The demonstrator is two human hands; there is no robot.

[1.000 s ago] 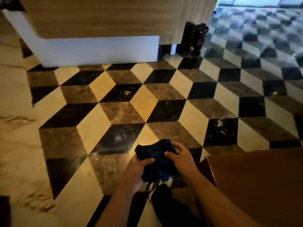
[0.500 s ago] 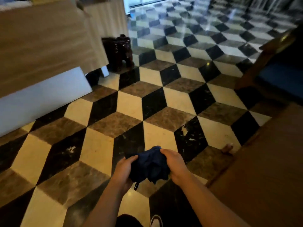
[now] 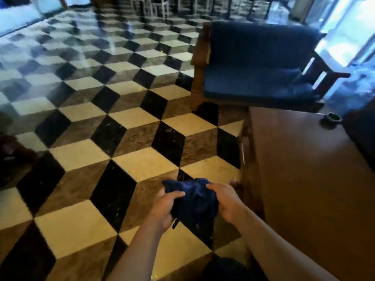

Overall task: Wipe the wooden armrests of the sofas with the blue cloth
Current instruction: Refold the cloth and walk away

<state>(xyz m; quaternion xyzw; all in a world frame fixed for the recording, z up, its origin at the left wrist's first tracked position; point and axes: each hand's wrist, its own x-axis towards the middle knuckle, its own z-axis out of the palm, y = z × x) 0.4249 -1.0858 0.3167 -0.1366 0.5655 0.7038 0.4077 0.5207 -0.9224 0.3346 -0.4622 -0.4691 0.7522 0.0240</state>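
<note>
A bunched dark blue cloth (image 3: 193,197) is held low in the middle of the view, over the tiled floor. My left hand (image 3: 165,207) grips its left side and my right hand (image 3: 225,199) grips its right side. Ahead at the upper right stands a sofa (image 3: 257,63) with blue cushions and a wooden frame. Its left wooden armrest (image 3: 199,47) and its darker right armrest (image 3: 328,71) both show. Both hands are well short of the sofa.
A brown wooden table (image 3: 308,179) fills the right side, close to my right hand, with a small dark dish (image 3: 332,118) at its far end. Black, cream and brown patterned floor tiles (image 3: 105,110) spread to the left. Chairs stand blurred at the far back.
The view has swung right: the wooden counter and dark stool have left the frame, and the blue sofa has come fully into view. Both hands keep hold of the cloth.
</note>
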